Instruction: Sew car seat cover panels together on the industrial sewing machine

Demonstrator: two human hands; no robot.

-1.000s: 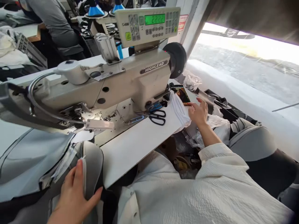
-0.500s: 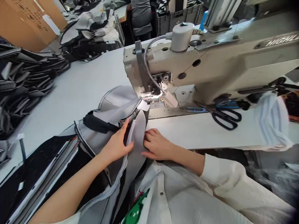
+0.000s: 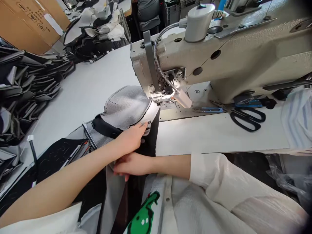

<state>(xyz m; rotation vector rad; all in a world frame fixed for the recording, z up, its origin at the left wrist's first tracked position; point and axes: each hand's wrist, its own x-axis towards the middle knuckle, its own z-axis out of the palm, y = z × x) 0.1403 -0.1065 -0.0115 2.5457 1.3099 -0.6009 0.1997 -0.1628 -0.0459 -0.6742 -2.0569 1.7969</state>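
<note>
At the sewing machine's head (image 3: 151, 61), gray mesh fabric (image 3: 128, 105) is lying on the white tabletop (image 3: 97, 76).
Left hand (image 3: 133, 136) is touching it, right hand (image 3: 133, 164) curling below; whether either grip is pinching is unclear.

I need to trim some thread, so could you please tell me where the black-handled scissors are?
In the head view, the scissors lie on the right side of the white tabletop, between the blue-handled snips and the striped cloth.
</note>
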